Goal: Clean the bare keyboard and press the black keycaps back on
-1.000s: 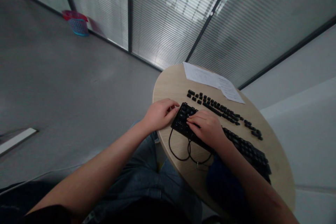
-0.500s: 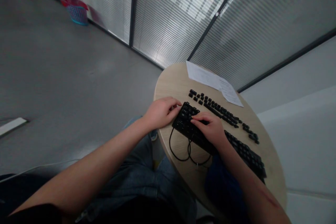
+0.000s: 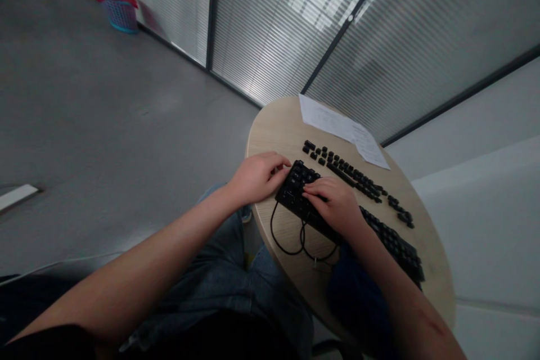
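Observation:
A black keyboard [image 3: 294, 187] lies at an angle on the round wooden table, with a stretch of its keys hidden under my right hand. My left hand [image 3: 261, 176] steadies its left end, fingers bent against the edge. Over the key rows, my right hand [image 3: 333, 199] is in a pinch, thumb and index fingertips at a keycap that they mostly cover. Beyond the keyboard, loose black keycaps [image 3: 358, 178] lie in rough rows, a long bar-shaped one [image 3: 340, 175] among them. A black cable [image 3: 273, 230] loops from the keyboard's near side.
Another black keyboard section [image 3: 399, 244] shows right of my right forearm. White paper sheets [image 3: 333, 122] lie along the far edge of the table [image 3: 270, 124]. Dark blue cloth [image 3: 352, 287] sits under my right forearm. A blue and red basket [image 3: 120, 14] stands on the floor by the glass partition.
The view has shifted slightly. My right fingertips have moved a little left and closer together over the keys; my left hand stays at the keyboard's left end.

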Demonstrator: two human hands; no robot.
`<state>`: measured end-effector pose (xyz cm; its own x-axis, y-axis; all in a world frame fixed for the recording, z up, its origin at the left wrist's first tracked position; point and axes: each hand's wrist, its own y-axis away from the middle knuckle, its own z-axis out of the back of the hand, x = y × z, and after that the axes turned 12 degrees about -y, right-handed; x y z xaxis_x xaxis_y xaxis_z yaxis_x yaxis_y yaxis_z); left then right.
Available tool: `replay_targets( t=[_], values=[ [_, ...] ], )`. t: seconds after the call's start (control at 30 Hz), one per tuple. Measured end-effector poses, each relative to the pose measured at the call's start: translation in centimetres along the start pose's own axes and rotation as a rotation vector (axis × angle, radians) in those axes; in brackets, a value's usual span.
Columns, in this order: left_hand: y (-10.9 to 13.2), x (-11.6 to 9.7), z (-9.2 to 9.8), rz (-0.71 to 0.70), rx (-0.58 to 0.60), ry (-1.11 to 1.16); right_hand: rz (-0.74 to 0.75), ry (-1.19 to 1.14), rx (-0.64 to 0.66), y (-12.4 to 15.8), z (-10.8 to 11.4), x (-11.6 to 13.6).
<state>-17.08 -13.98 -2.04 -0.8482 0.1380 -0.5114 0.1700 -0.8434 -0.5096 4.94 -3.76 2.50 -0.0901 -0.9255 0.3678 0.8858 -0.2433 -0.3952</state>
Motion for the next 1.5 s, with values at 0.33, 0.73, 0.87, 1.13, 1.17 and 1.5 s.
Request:
replay_targets(
  t=[0.33,0.73,0.87,1.13,1.17,1.5],
  values=[
    [0.0,-0.1,0.2,-0.025,0.018,-0.026,-0.029,0.088,0.071,-0.4,0.4,0.1],
    [0.4,-1.4,0.0,-0.324,0.113,-0.175,-0.244,0.012,-0.317,-1.7,6.3,-6.8],
    [0.3,-1.3,0.0,-0.311,0.144,-0.189,-0.477,0.157,-0.195,-5.0,6.5,-10.8],
    [0.4,-1.2,-0.1,-0.329,0.132,-0.185,-0.742,0.191,0.103,-9.3,5.7,-16.4],
    [0.4,-1.1,-0.2,-0.329,0.130,-0.181,-0.748,0.174,0.128,-9.4,5.7,-16.8],
    [0.5,-1.0,-0.4,-0.319,0.114,-0.161,-0.687,0.148,0.144,-10.0,4.7,-17.1]
  ],
)
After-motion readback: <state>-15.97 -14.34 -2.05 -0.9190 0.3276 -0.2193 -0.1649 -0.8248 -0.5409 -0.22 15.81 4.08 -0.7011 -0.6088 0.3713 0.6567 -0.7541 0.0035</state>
